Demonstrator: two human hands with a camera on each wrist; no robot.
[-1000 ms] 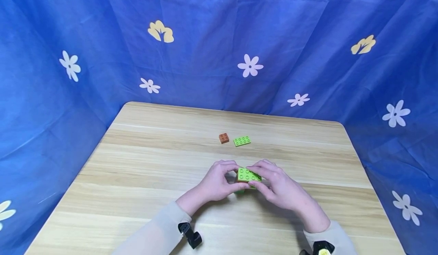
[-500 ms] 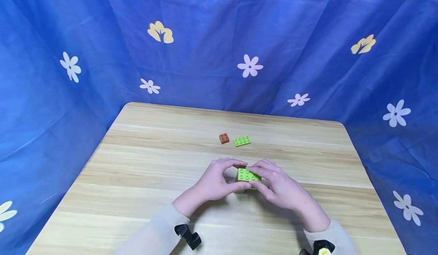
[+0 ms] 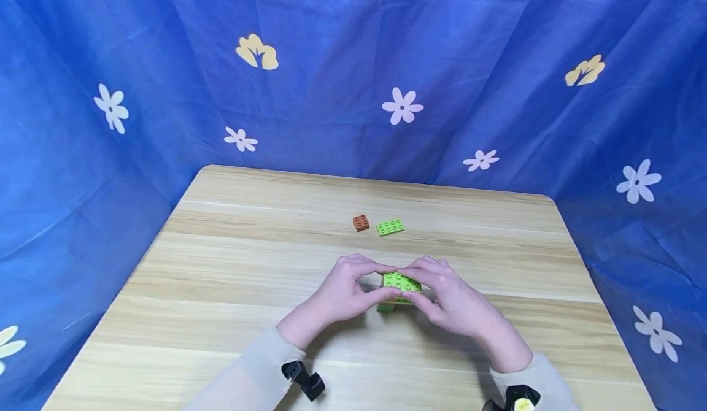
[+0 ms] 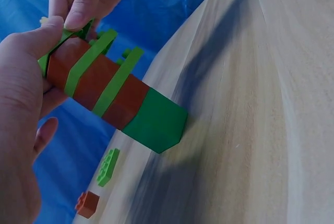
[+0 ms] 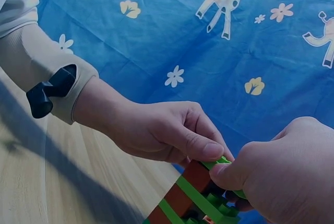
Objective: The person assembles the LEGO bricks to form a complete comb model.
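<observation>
A tower of building bricks (image 4: 109, 83) stands upright on the table: a dark green brick (image 4: 156, 120) at the bottom, then brown bricks alternating with light green plates that jut out to one side. On top lies a light green eight-stud plate (image 3: 394, 280). My left hand (image 3: 343, 291) pinches this top plate at its left end, thumb on the near side and fingers on the far side. My right hand (image 3: 455, 297) pinches its right end the same way. The fingers hide part of the plate's edges. In the right wrist view, the tower's lower part is cut off.
Farther back on the wooden table (image 3: 248, 239) lie a small brown four-stud brick (image 3: 361, 222) and a loose light green plate (image 3: 390, 227), side by side. A blue patterned cloth (image 3: 331, 92) hangs behind and at both sides of the table.
My left hand's fingers have shifted up from the tower's side to the top plate, its thumb now over the near edge. My right hand has stayed in place.
</observation>
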